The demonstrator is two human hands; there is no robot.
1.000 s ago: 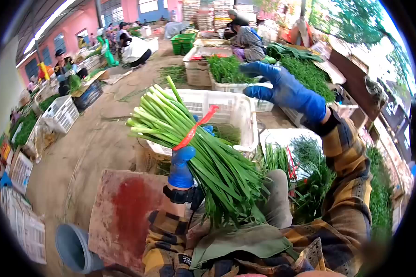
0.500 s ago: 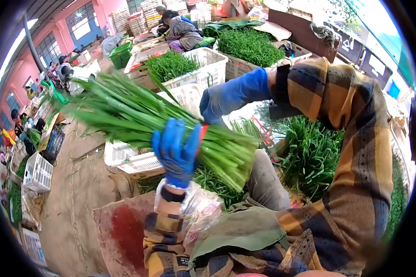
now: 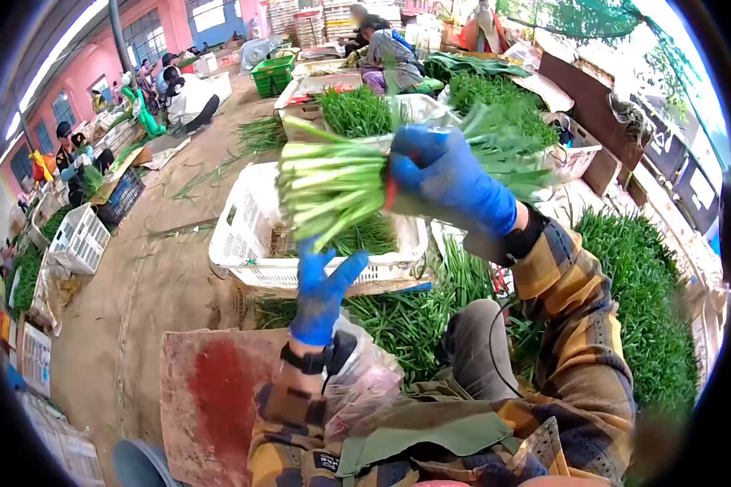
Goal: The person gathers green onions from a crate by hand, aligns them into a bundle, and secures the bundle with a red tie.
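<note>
A bundle of green stalks [image 3: 329, 183] with a red band hangs over a white plastic crate [image 3: 240, 264]. Its pale cut ends point left and its leaves trail off to the right, blurred. My right hand [image 3: 447, 174], in a blue glove, is closed round the bundle beside the band. Just below the cut ends is my left hand [image 3: 325, 296], also blue-gloved, with fingers spread and nothing held. More greens lie inside the crate, and loose stalks [image 3: 398, 333] are heaped below it, near my knee.
A board with a red patch [image 3: 219, 406] lies at lower left. To the right is a large heap of greens [image 3: 642, 300]. Behind stand a green basket [image 3: 274, 75] and more crates. A person [image 3: 390, 61] sits at the back; other people are at far left.
The bundle has swung round, so its cut ends now point left instead of lower right. My left hand has let go of it and moved below. My right hand now grips it. The view has shifted.
</note>
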